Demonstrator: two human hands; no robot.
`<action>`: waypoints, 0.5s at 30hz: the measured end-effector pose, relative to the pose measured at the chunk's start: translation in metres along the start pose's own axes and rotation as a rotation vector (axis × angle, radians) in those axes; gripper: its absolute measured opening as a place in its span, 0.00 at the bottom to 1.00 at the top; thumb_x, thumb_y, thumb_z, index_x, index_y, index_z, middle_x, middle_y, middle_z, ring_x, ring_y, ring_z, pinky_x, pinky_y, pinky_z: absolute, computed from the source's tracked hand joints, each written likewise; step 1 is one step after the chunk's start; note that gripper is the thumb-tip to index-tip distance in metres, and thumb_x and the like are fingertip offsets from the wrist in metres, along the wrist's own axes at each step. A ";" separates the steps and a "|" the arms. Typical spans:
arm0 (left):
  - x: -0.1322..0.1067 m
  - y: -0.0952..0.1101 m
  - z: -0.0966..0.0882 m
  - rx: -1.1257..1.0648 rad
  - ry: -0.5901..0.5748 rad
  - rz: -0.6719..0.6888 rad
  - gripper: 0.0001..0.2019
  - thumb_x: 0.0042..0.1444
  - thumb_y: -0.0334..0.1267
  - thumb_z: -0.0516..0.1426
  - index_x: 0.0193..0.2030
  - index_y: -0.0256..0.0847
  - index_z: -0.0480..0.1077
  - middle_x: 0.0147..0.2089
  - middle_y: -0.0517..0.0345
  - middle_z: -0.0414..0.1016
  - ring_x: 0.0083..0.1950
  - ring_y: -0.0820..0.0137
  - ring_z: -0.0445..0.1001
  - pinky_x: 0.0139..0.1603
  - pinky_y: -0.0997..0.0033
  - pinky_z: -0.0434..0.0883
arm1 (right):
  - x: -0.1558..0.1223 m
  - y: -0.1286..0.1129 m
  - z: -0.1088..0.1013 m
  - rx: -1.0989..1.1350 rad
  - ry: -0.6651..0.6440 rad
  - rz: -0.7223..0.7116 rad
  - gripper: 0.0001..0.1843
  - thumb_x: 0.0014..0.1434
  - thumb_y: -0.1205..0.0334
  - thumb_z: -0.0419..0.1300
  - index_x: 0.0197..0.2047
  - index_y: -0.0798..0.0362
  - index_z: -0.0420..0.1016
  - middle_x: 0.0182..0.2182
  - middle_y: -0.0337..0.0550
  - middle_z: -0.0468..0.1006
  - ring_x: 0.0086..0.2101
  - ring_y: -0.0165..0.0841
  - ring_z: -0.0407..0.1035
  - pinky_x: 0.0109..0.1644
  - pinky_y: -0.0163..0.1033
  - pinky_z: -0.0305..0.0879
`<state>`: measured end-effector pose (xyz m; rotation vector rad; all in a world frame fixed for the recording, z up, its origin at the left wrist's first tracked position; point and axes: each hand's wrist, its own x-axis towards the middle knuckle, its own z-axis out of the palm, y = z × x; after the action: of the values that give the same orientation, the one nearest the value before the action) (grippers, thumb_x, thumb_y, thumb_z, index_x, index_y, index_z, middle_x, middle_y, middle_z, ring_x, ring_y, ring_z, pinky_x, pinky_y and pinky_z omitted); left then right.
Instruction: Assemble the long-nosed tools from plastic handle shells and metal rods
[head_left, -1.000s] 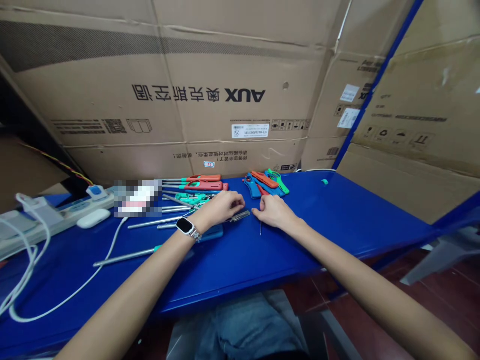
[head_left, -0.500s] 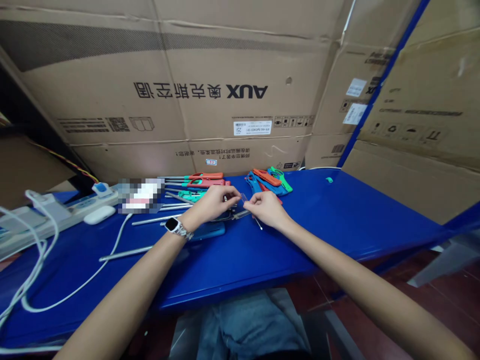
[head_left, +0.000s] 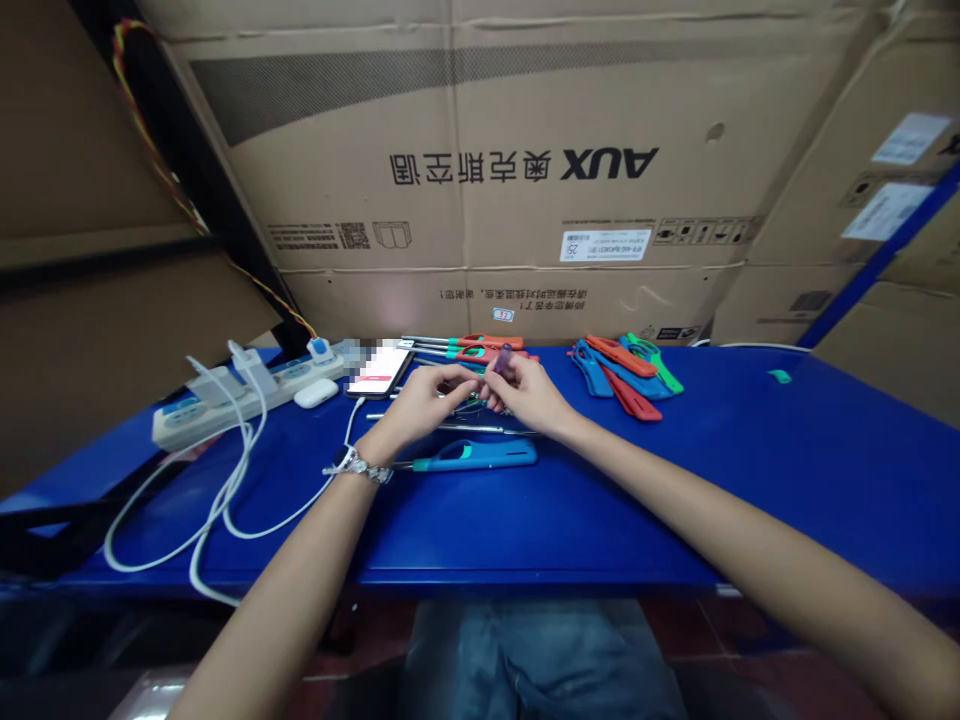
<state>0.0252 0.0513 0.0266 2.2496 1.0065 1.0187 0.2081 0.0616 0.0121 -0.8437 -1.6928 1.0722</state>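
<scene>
My right hand [head_left: 523, 392] is closed, and a small dark purple, see-through piece [head_left: 504, 357] sticks up from its fingers. My left hand [head_left: 435, 402] meets it fingertip to fingertip in a pinch; whatever lies between those fingers is too small and hidden to name. Just below both hands, a blue long-nosed lighter [head_left: 480, 456] lies on the blue table, its nozzle partly behind my left wrist. Behind them rest an orange lighter [head_left: 499, 342] and a red lighter [head_left: 480, 354], with metal tubes [head_left: 480, 429] under the hands.
Several loose coloured handle shells [head_left: 619, 370] are piled to the right. A phone [head_left: 381, 368], a white earbud case [head_left: 316, 393] and a power strip [head_left: 217, 405] with white cables [head_left: 244, 470] occupy the left. A cardboard wall [head_left: 525, 200] stands behind; a small green piece [head_left: 780, 376] lies far right.
My view has swung left, so the table's contents sit further right. The purple piece now stands up from my right fingers; the thin white-tipped part below that hand no longer shows.
</scene>
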 end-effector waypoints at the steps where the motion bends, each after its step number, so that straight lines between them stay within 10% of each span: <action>1: 0.000 0.000 0.000 0.022 -0.017 -0.005 0.15 0.63 0.45 0.54 0.39 0.36 0.77 0.40 0.52 0.81 0.41 0.64 0.77 0.43 0.68 0.70 | -0.002 0.003 0.000 -0.027 0.001 -0.014 0.09 0.61 0.56 0.58 0.34 0.53 0.65 0.26 0.38 0.75 0.24 0.26 0.70 0.29 0.32 0.70; 15: -0.002 0.002 0.004 0.106 -0.033 -0.045 0.13 0.61 0.43 0.56 0.42 0.37 0.77 0.42 0.53 0.81 0.41 0.65 0.77 0.42 0.67 0.70 | -0.012 0.005 -0.013 0.103 0.096 -0.083 0.22 0.57 0.41 0.62 0.35 0.53 0.67 0.28 0.40 0.78 0.26 0.29 0.73 0.33 0.36 0.73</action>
<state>0.0281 0.0478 0.0245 2.3097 1.1154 0.9267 0.2250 0.0564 0.0054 -0.7415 -1.5654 1.0370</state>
